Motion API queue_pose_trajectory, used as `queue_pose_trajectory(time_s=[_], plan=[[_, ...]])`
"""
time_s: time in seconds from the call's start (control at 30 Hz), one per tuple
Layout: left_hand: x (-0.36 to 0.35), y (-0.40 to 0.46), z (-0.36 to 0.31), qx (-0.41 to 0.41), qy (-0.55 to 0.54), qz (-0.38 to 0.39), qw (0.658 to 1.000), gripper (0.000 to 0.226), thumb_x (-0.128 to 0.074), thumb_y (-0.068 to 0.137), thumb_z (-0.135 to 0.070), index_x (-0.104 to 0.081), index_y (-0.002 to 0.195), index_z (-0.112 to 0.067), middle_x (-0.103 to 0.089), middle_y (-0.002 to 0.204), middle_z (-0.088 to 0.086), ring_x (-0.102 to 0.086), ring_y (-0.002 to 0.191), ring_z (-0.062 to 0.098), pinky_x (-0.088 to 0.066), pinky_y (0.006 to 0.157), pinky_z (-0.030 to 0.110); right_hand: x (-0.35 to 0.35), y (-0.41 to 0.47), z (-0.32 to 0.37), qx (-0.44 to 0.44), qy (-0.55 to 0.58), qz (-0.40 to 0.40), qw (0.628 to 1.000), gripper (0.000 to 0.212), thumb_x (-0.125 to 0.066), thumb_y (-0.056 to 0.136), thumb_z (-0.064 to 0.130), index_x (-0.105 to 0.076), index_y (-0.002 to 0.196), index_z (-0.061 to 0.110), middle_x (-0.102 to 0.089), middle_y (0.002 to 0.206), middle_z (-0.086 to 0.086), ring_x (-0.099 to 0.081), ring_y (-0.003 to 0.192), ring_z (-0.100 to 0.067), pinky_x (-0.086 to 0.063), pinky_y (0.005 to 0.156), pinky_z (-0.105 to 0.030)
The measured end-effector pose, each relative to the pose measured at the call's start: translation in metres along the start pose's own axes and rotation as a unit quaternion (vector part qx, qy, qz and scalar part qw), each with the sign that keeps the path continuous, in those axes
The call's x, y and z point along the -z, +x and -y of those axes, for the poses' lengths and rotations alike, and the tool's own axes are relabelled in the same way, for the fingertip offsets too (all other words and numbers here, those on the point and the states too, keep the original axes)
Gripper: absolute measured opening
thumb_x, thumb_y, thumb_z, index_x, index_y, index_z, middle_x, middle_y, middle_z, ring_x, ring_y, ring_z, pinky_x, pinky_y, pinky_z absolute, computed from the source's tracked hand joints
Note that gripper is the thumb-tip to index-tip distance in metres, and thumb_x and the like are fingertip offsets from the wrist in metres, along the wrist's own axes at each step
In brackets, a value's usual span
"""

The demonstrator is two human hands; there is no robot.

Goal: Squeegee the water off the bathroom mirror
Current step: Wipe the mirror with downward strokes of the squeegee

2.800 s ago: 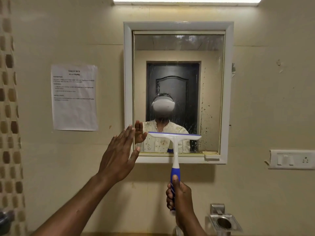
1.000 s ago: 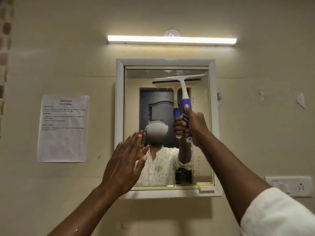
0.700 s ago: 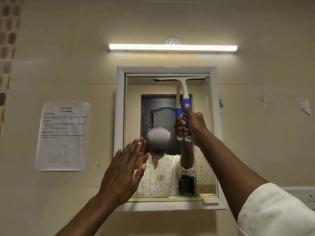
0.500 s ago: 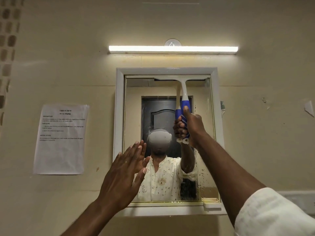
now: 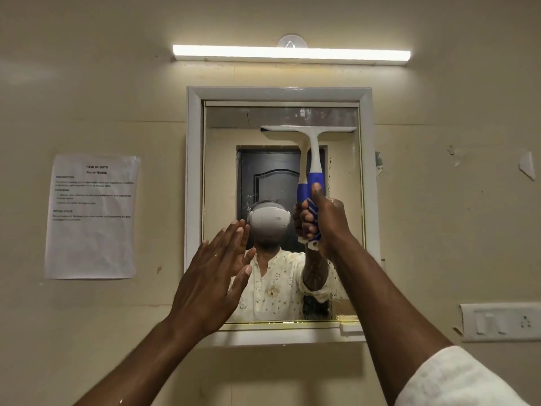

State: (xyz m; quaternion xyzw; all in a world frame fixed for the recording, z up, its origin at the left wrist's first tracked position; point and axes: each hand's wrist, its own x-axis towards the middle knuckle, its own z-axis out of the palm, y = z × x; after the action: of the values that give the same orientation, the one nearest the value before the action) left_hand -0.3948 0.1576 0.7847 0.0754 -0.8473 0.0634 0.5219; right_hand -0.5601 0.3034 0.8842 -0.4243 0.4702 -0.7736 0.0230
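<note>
Head cam, facing beige bathroom wall. Mirror (image 5: 222,183) in white frame (image 5: 193,200), centre of view, under lit tube light (image 5: 291,54). Right hand (image 5: 325,219) fisted tight round blue grip of squeegee (image 5: 313,159), thumb up along back of handle; white neck rising to white blade head, blade level w/ glass across upper right part of mirror, just below top edge. Blade looks pressed to glass, reflection meeting it; exact contact hard to confirm. Droplets and streaks visible on right strip of glass and near bottom right. Left hand (image 5: 213,279) empty, flat, fingers together and straight, thumb out, raised at lower left of mirror, overlapping frame edge; touching glass or just off it, can't tell. White sleeve (image 5: 456,379) on right forearm, bottom right corner. Reflection: person in cream patterned shirt, dark door behind. Printed paper sheet (image 5: 92,216) stuck on wall left of mirror, well apart. Switch/socket plate (image 5: 500,322) on wall at lower right. Small torn tape scraps on wall upper right.
</note>
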Motion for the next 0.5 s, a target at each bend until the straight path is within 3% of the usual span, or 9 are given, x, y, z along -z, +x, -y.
queue_pose_trajectory(time_s=[0.1,0.23,0.37,0.5], plan=[[0.001,0.002,-0.005,0.004,0.005,-0.003,1.000,0.062,-0.019,0.093,-0.056,0.005,0.148,-0.038,0.014,0.152,-0.024,0.009,0.140,-0.007,0.013,0.111,0.018,0.003,-0.012,-0.011,-0.004,-0.005,0.002,1.000,0.044,-0.041,0.095,0.047,-0.053,0.073,0.012,-0.046,0.055,-0.003,-0.038,0.038,-0.012,-0.034,0.044,-0.021],[0.001,-0.001,-0.011,0.006,0.010,-0.005,1.000,0.062,-0.021,0.094,-0.053,0.001,0.149,-0.036,0.009,0.155,-0.018,0.006,0.142,-0.002,0.010,0.113,0.024,0.007,-0.032,-0.027,-0.021,-0.001,0.001,1.000,0.043,-0.042,0.094,0.048,-0.054,0.075,0.012,-0.046,0.055,-0.003,-0.038,0.040,-0.012,-0.033,0.041,-0.020],[0.001,-0.009,-0.016,0.017,0.013,-0.010,1.000,0.062,-0.026,0.095,-0.048,0.003,0.148,-0.037,0.011,0.153,-0.021,0.009,0.141,-0.003,0.017,0.111,0.018,0.012,-0.055,-0.044,-0.034,0.002,-0.013,0.999,0.042,-0.044,0.093,0.049,-0.056,0.073,0.014,-0.048,0.049,0.003,-0.038,0.035,-0.008,-0.033,0.036,-0.017],[0.000,-0.018,-0.021,0.026,0.000,0.000,1.000,0.062,-0.027,0.095,-0.047,0.000,0.149,-0.034,0.005,0.155,-0.017,0.005,0.143,-0.001,0.011,0.113,0.021,0.016,-0.082,-0.065,-0.056,0.008,-0.016,0.998,0.043,-0.045,0.092,0.051,-0.056,0.072,0.015,-0.046,0.047,0.004,-0.036,0.035,-0.009,-0.031,0.035,-0.017]])
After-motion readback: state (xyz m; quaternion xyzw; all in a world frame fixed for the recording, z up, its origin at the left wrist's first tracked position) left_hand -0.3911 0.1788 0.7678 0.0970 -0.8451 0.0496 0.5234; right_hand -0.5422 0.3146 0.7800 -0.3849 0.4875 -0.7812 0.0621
